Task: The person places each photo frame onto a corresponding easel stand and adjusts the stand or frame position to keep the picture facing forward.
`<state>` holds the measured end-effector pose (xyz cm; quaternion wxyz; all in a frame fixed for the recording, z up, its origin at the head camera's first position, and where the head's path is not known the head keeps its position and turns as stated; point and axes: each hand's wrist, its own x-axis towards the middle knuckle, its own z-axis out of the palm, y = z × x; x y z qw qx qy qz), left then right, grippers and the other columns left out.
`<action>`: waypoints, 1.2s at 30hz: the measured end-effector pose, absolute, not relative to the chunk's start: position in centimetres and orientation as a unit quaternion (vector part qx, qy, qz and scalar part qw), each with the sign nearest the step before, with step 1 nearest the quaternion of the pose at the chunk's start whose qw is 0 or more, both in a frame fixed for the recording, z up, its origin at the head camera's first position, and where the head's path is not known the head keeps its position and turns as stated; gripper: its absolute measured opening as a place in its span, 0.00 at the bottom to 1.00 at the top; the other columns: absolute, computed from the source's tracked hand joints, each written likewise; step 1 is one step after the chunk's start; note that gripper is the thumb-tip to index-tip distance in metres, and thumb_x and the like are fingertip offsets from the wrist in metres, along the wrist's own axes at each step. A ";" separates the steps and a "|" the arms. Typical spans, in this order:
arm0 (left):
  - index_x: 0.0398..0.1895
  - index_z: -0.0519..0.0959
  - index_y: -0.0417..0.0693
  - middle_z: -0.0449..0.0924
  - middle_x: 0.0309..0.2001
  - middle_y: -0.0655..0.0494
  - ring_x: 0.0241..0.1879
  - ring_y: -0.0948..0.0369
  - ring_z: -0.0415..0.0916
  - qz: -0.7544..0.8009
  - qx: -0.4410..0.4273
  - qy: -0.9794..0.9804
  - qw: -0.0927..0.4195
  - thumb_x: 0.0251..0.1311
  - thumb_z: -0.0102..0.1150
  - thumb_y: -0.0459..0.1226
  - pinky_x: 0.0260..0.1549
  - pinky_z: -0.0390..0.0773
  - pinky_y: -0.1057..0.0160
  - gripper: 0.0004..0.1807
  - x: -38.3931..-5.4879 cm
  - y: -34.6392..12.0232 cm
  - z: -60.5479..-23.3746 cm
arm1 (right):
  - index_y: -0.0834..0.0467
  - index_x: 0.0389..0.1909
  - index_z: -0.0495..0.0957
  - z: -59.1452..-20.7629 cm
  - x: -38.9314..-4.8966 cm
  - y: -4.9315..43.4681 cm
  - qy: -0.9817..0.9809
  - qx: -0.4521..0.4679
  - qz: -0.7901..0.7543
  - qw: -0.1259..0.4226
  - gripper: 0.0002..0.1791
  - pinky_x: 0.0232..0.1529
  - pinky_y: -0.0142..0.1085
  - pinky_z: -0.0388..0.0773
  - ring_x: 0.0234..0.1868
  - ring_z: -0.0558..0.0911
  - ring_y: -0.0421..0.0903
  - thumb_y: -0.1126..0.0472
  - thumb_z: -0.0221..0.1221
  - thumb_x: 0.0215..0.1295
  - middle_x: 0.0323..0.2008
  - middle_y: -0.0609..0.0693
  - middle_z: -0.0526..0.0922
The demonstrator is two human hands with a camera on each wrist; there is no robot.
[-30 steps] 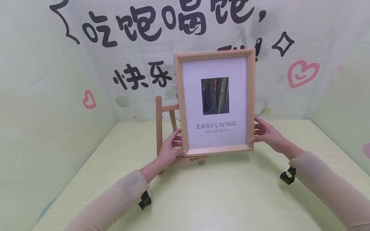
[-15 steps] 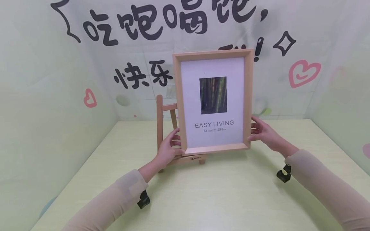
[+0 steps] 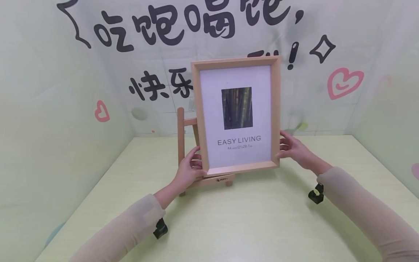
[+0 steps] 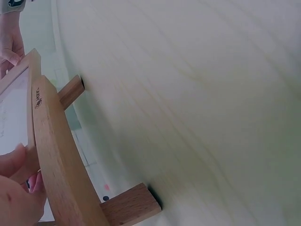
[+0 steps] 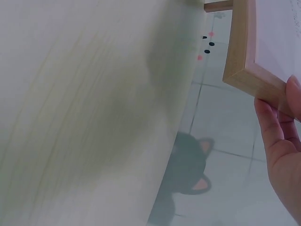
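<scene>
A light wood picture frame (image 3: 275,109) with a white insert, a dark bamboo picture and the words EASY LIVING stands upright between both hands, tipped slightly. My left hand (image 3: 188,170) grips its lower left edge, thumb on the front. On the lower right edge, my right hand (image 3: 296,150) pinches the side between thumb and fingers. Behind and below the frame is a small wooden easel (image 3: 180,138), mostly hidden by it. In the left wrist view the frame's bottom edge lies along the easel's ledge (image 4: 59,141). The right wrist view shows the frame's lower corner (image 5: 244,75).
The easel's feet stand on a pale wood-grain table (image 3: 248,222). Close behind rises a white backdrop (image 3: 157,120) with dark lettering and pink hearts, and side panels flank the table. Dark cameras hang under both wrists, the left camera (image 3: 160,228) and the right camera (image 3: 316,193).
The picture frame has shifted left across the easel, with both hands still gripping its sides. The right hand and forearm have come left with it.
</scene>
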<state>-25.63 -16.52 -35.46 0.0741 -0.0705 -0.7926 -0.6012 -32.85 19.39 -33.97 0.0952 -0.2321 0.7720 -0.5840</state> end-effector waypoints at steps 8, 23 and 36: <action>0.67 0.57 0.42 0.72 0.45 0.39 0.39 0.53 0.75 -0.590 -0.057 -0.801 0.080 0.36 0.61 0.13 0.37 0.81 0.65 0.49 -25.2 -16.8 -35.1 | 0.60 0.71 0.37 -34.0 -33.4 18.7 0.775 -0.229 -0.580 0.101 0.49 0.44 0.26 0.76 0.43 0.74 0.33 0.78 0.56 0.53 0.58 0.70 0.62; 0.68 0.55 0.42 0.73 0.47 0.41 0.40 0.50 0.77 -0.517 -0.049 -0.850 0.088 0.42 0.60 0.18 0.38 0.81 0.60 0.46 -24.2 -16.7 -34.0 | 0.60 0.71 0.39 -34.3 -34.0 18.2 0.758 -0.262 -0.590 0.099 0.51 0.42 0.27 0.77 0.42 0.75 0.36 0.72 0.61 0.51 0.53 0.64 0.67; 0.67 0.59 0.42 0.70 0.53 0.40 0.40 0.51 0.78 -0.419 -0.080 -0.888 0.171 0.50 0.58 0.24 0.38 0.81 0.60 0.38 -24.5 -17.2 -30.5 | 0.61 0.71 0.38 -34.2 -34.0 17.6 0.765 -0.243 -0.588 0.103 0.49 0.42 0.29 0.77 0.41 0.75 0.38 0.79 0.55 0.52 0.52 0.66 0.65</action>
